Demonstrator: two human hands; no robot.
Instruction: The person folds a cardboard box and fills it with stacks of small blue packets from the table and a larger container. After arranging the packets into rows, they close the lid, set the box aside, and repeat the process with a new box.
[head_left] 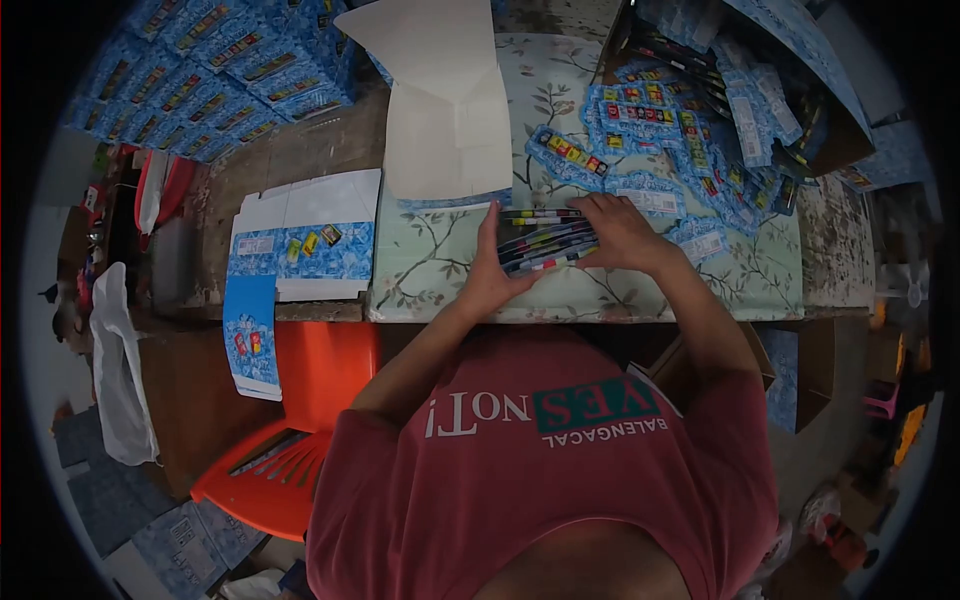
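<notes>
My left hand (491, 270) and my right hand (622, 234) close on the two ends of a stack of flat packets (548, 240). The stack is seen from its edges, dark with bits of yellow and red, over the table's front part. Just beyond it lies an opened cardboard box (440, 140), its pale inside facing up. Loose blue packets (568, 158) with coloured lettering spread beyond and to the right of my right hand. Palms and some fingertips are hidden.
A large carton (850, 140) spills more packets at the back right. Blue printed boxes (200, 75) are piled at the back left. Flattened blue-and-white boxes (310, 240) lie left, one overhanging the table edge. An orange chair (330, 390) stands below.
</notes>
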